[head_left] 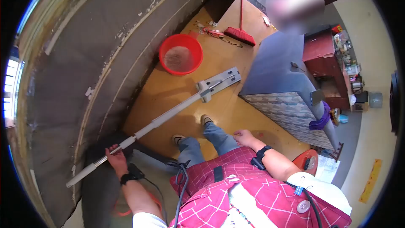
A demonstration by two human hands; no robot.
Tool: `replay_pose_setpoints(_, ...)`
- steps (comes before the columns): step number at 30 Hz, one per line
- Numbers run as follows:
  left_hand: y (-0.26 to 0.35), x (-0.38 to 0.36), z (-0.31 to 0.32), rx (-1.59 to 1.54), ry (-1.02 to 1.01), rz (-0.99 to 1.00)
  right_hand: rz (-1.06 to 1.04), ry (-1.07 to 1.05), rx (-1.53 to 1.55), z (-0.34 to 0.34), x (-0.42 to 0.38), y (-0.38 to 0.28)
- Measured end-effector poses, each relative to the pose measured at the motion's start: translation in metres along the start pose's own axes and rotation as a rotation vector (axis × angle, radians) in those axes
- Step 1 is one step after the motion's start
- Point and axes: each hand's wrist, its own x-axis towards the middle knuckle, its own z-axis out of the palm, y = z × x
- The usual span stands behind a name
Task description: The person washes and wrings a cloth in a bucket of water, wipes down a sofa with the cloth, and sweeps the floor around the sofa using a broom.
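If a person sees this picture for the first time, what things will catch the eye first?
The bright red round plastic bucket on the yellowish floor, beside the dark wall, stands out most. Next comes the long white flat mop, its handle gripped by the left hand, its head lying just below the bucket. The right hand rests empty near the knee.

You have two hands in view: your left hand (116, 155), whose fingers wrap the one mop handle (139, 133), and your right hand (244, 137), fingers loosely curled and empty. Beyond your left fingertips lies one flat mop head (219, 82), and past it one red bucket (181, 54) and one red broom (239, 33). Between your two sets of fingers show two shoes (192, 128). Each wrist carries one black band, two in all.
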Motion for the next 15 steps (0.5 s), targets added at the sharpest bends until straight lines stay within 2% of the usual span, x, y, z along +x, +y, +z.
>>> replay_pose_setpoints(3, 0.004, -0.078, 0.043, 0.117, -0.202, 0.029, -0.006, -0.032, -0.025, -0.004, 0.019, 0.003)
replay_pose_setpoints(8, -0.017, -0.218, 0.125, 0.344, -0.330, 0.194, -0.066, -0.090, -0.007, -0.022, 0.046, -0.027)
replay_pose_setpoints(9, -0.021, -0.241, 0.143, 0.437, -0.435, 0.248, -0.078, -0.106, -0.001, -0.025, 0.055, -0.030)
replay_pose_setpoints(10, -0.026, -0.262, 0.163, 0.530, -0.542, 0.302, -0.213, -0.060, -0.092, -0.028, 0.068, -0.032)
replay_pose_setpoints(11, -0.031, -0.285, 0.185, 0.537, -0.542, 0.320, -0.347, -0.009, -0.183, -0.033, 0.076, -0.037)
replay_pose_setpoints(12, -0.035, -0.307, 0.206, 0.633, -0.651, 0.362, -0.362, -0.019, -0.178, -0.041, 0.074, -0.048)
replay_pose_setpoints(14, -0.044, -0.325, 0.239, 0.834, -0.848, 0.494, -0.643, 0.125, -0.409, -0.058, 0.050, -0.080)
replay_pose_setpoints(15, -0.050, -0.337, 0.260, 0.842, -0.868, 0.510, -0.655, 0.138, -0.389, -0.069, 0.033, -0.097)
